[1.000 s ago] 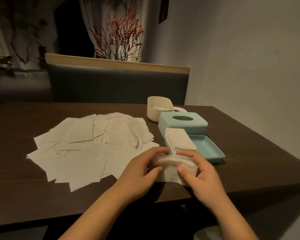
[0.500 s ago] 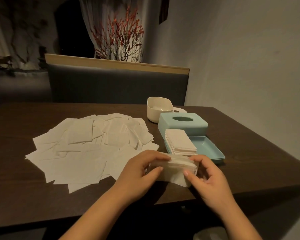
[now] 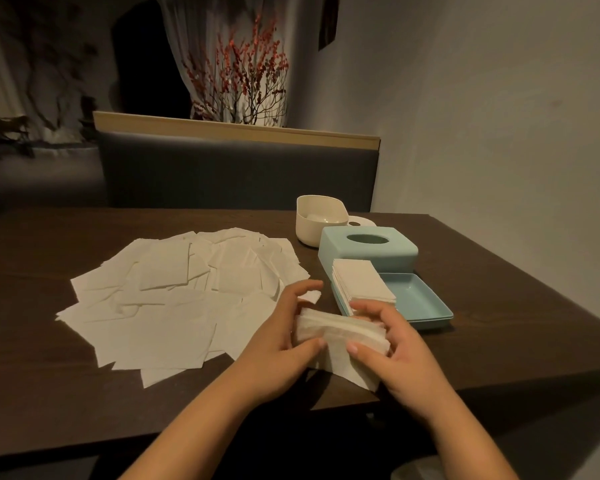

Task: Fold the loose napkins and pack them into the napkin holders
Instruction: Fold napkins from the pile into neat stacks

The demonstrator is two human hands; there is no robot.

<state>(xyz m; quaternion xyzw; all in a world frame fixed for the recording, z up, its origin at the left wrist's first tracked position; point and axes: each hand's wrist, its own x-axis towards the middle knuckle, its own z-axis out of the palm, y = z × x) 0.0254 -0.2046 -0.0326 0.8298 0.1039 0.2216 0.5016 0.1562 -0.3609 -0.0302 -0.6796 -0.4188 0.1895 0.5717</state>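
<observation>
I am gripping a folded bundle of napkins (image 3: 340,332) with both hands: the left hand (image 3: 284,327) is curling round its left end, the right hand (image 3: 392,344) is pinching its right end. Just beyond my right hand, a folded stack (image 3: 362,280) is sitting in the blue tray (image 3: 420,299); left of my left hand, loose napkins (image 3: 174,299) are lying on the counter (image 3: 499,323). I am judging that a loosening pinch could let the layers fan apart.

Bare forearms, hands (image 3: 281,337) — no sleeves
</observation>
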